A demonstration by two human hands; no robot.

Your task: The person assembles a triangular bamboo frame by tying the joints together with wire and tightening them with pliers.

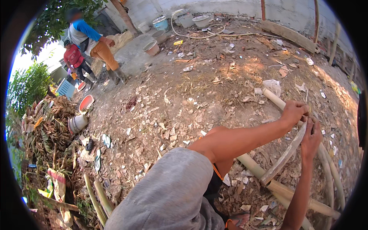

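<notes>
Left hand (294, 114) and right hand (312, 137), fingers pinched closed — on what, I cannot tell — meet at the pole (286, 154), which slants back leftward, nearer the right.

Bright daylight: above the dry-leaf pile (53, 124), glare bleaches the background; far right of it, dappled sunlight and shade cross dirt ground (334, 86). Left of it, blue fringing edges the black fisheye rim.
</notes>
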